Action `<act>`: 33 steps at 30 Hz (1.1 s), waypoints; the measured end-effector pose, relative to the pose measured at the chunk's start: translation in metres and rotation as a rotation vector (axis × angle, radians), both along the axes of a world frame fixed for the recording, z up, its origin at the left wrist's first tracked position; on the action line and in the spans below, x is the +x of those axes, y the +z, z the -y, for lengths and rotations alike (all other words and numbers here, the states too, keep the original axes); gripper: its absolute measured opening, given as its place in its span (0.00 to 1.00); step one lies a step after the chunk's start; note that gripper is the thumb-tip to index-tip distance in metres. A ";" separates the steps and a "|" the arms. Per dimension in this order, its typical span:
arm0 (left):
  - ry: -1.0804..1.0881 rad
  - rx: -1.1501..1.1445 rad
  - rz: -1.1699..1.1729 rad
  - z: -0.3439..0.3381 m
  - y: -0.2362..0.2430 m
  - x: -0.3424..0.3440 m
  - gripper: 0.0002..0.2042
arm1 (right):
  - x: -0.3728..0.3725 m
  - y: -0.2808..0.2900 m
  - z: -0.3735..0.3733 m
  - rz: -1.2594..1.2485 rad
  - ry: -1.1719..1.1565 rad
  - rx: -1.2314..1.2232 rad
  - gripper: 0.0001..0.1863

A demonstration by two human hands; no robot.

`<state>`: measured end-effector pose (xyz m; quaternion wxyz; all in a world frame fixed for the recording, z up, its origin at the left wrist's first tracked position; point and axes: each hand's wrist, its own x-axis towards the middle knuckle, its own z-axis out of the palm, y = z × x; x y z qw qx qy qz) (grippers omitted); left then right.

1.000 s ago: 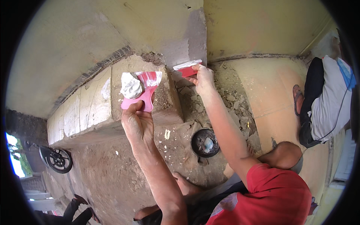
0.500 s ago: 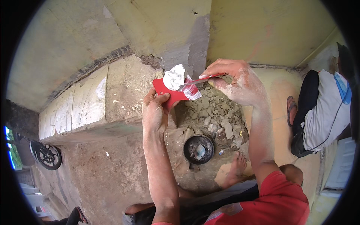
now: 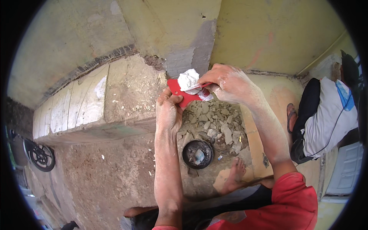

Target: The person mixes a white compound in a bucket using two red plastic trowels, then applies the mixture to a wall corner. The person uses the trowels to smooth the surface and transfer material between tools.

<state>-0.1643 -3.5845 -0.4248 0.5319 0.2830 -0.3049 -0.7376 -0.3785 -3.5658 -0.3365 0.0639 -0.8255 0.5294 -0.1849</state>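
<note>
My left hand (image 3: 168,103) grips a flat red plastic scraper (image 3: 188,101) by its near edge, thumb on top. A mound of thick white putty (image 3: 188,79) sits on the scraper, and white smears mark its right side. My right hand (image 3: 230,82) is closed around the red handle of a putty knife (image 3: 197,86). The knife's narrow blade lies against the lower part of the putty. White dust coats both my hands and forearms. My right fingers hide part of the knife's handle.
Broken rubble (image 3: 216,119) lies below my hands, beside a round black pan (image 3: 197,154). A concrete ledge (image 3: 130,92) runs along the left wall. At the right are a person in white cloth (image 3: 329,115) and a sandaled foot (image 3: 291,117). A wheel (image 3: 41,157) stands far left.
My right hand has come closer to the scraper, and the knife blade lies further across it at the putty. The scraper, putty and left hand sit slightly further right in view.
</note>
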 end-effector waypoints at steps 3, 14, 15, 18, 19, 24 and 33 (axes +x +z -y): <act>0.023 -0.002 0.014 0.000 -0.004 -0.004 0.22 | -0.016 -0.009 0.004 -0.008 0.040 0.052 0.14; 0.165 -0.001 -0.076 0.005 0.010 0.019 0.19 | -0.081 -0.159 0.006 1.917 -0.290 0.719 0.14; 0.159 -0.038 -0.095 0.004 0.010 0.025 0.18 | -0.077 -0.188 0.007 2.012 -0.259 0.747 0.13; 0.231 -0.078 -0.110 0.002 0.008 0.049 0.20 | -0.020 -0.257 0.009 2.287 -0.345 0.727 0.15; 0.244 -0.089 -0.114 -0.001 0.013 0.052 0.21 | -0.002 -0.275 0.011 2.370 -0.361 0.715 0.17; 0.306 -0.112 -0.099 -0.016 0.029 0.061 0.27 | 0.068 -0.337 0.044 2.500 -0.663 0.464 0.21; 0.306 -0.142 -0.071 -0.026 0.037 0.064 0.31 | 0.077 -0.206 0.155 2.220 -1.206 -0.006 0.25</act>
